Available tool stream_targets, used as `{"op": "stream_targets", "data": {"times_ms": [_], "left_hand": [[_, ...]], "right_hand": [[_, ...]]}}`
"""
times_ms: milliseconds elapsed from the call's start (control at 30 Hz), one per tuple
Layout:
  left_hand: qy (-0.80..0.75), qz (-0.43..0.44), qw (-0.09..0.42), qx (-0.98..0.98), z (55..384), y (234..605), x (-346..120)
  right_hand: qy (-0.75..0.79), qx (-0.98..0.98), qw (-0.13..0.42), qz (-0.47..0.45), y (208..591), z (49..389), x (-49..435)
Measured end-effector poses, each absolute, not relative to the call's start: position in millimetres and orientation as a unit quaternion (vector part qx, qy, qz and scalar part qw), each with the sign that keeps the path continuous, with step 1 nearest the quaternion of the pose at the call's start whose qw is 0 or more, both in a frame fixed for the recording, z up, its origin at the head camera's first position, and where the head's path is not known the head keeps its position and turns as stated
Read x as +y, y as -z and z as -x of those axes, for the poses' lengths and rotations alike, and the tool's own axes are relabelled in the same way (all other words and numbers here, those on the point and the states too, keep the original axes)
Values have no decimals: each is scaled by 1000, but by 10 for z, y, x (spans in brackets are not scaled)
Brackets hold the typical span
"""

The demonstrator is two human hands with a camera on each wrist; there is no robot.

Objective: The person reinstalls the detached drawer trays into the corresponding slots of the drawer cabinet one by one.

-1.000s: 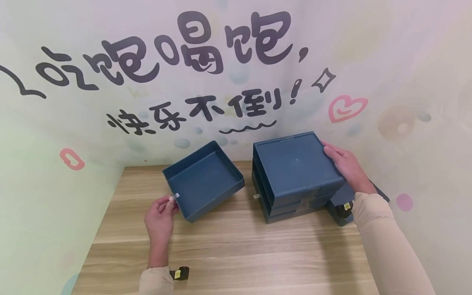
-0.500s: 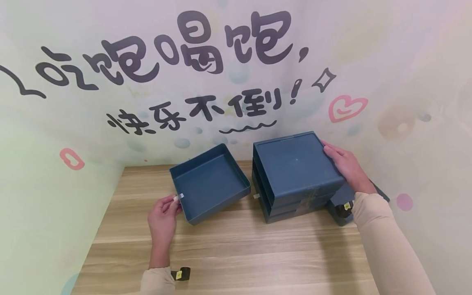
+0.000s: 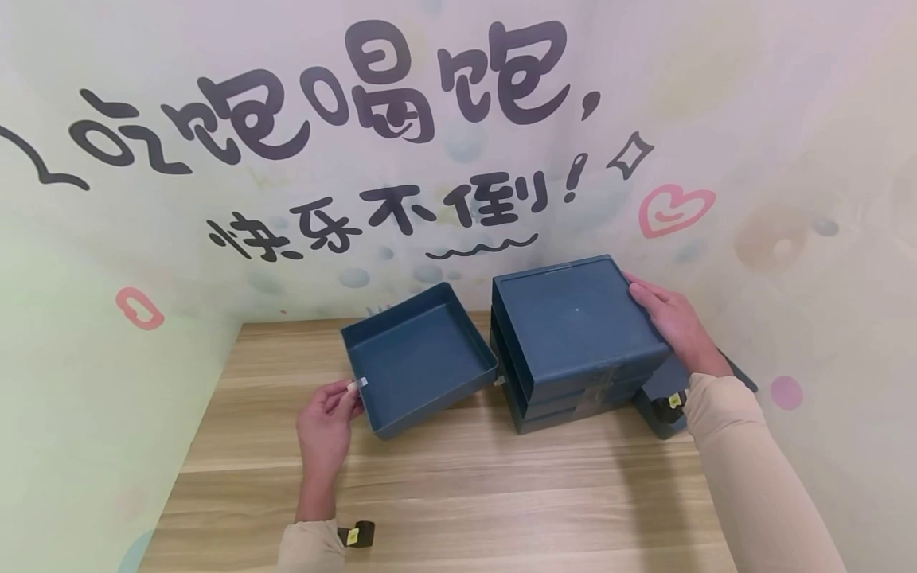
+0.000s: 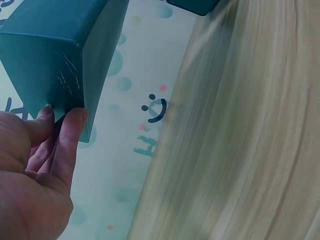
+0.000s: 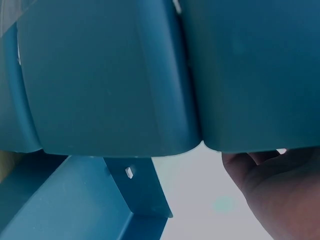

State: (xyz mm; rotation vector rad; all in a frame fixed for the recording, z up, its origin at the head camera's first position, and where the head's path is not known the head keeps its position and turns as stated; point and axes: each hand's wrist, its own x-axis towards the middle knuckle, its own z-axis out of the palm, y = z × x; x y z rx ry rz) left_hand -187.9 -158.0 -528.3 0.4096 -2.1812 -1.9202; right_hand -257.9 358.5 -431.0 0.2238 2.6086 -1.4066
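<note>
In the head view my left hand [image 3: 325,422] pinches the front of an open-topped blue drawer [image 3: 423,362] by its small pale tab [image 3: 360,383]. The drawer is bare inside and tilted, its right end close to a blue drawer cabinet [image 3: 580,322]. In the left wrist view, thumb and fingers meet at the lower part of the drawer's scratched front panel [image 4: 45,65]. The cabinet's left side shows an open upper slot. My right hand [image 3: 669,322] rests against the cabinet's far right side, thumb at its top edge; its fingers are partly hidden behind the cabinet.
Behind the cabinet on the right lies another blue tray-like piece [image 3: 669,382], partly hidden by my forearm. Wood-grain table [image 3: 501,493] spreads beneath everything, and a printed wall [image 3: 322,278] stands right behind it.
My left hand and the drawer have moved steadily right, closing the gap so that the drawer's end now overlaps the cabinet's left edge in view. The right hand and cabinet have stayed put.
</note>
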Motion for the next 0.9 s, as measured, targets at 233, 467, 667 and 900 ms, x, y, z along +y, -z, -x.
{"op": "stream_targets", "data": {"times_ms": [233,467,667,900], "left_hand": [[655,-133,83,-739,1870,5302,-1524],[657,-127,84,-738,1866,5323,-1486],[663,-124,83,-733,1869,5334,-1451],[668,-115,76,-731,1863,5329,-1413]], "right_hand": [[468,877,79,-71,4318,2585,3591],[466,878,80,-77,4292,2573,3575],[470,875,80,-79,4295,2562,3569],[471,875,78,-80,4322,2593,3591]]}}
